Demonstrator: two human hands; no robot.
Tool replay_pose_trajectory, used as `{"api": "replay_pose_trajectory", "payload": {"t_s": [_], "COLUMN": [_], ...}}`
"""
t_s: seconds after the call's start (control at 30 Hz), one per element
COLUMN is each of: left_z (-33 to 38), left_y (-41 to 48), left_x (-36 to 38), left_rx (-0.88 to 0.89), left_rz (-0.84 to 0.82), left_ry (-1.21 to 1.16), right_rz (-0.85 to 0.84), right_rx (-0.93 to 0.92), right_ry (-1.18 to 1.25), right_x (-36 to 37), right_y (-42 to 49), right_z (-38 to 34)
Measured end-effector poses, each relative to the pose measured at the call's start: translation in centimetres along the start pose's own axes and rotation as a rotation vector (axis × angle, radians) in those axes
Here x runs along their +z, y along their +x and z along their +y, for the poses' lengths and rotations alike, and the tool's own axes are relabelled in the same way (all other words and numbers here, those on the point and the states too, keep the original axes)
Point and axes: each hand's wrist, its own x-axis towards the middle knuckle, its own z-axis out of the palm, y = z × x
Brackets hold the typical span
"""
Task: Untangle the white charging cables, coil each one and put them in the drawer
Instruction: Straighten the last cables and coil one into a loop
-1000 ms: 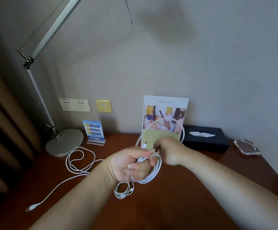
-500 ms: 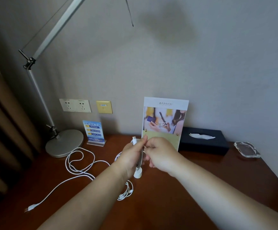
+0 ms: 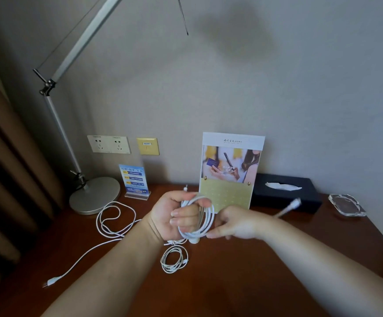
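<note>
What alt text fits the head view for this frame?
Two hands hold a loop-wound white charging cable above a reddish-brown wooden desk: the left hand grips the coil, the right hand pinches its lower edge. A small coiled white cable and a loose white cable lie on the desk.

White charging cable (image 3: 203, 221), wound in several loops, gripped upright by left hand (image 3: 174, 216) and right hand (image 3: 234, 223), plug end trailing right. Small coiled cable (image 3: 174, 261) lies flat on table (image 3: 254, 282); loose cable (image 3: 115, 221) sprawls left.
</note>
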Motion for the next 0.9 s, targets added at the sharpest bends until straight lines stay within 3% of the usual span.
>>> {"api": "replay_pose_trajectory", "payload": {"t_s": [0.1,0.17,0.23,0.37,0.47,0.6,0.73,0.8,0.9], "left_z": [0.1,-0.4,-1.1,-2.1,-2.2,-0.9,0.2,0.1,-0.5], "left_y": [-0.4,-0.3,-0.3,0.9,1.8,1.8,0.1,-0.7,-0.6], "left_x": [-0.9,-1.2,-1.1,-1.3,-1.4,-1.3,-2.0,-2.2,-1.9], "left_rx": [-0.189,-0.308,-0.347,-0.165,0.098,0.313,0.384,0.376,0.324], "left_rz": [-0.058,0.053,0.285,0.661,0.795,0.764,0.492,0.33,0.107], "left_ry": [0.158,0.338,0.47,0.41,0.292,-0.047,-0.227,-0.234,-0.251], "right_rz": [0.098,0.202,0.286,0.325,0.354,0.184,0.021,0.028,0.179], "right_rx": [0.031,0.064,0.081,0.014,-0.024,0.019,0.01,-0.008,-0.049], "right_ry": [-0.202,-0.422,-0.485,-0.309,0.111,0.58,0.619,0.636,0.732], "right_x": [-2.3,-3.9,-5.4,-4.1,0.0,3.7,2.8,1.6,0.0], "right_y": [0.5,0.0,-0.8,-1.3,-1.6,-2.4,-3.3,-3.6,-3.6], "right_z": [-0.1,-0.7,-1.8,-4.7,-6.2,-6.1,-4.3,-3.8,-4.1]}}
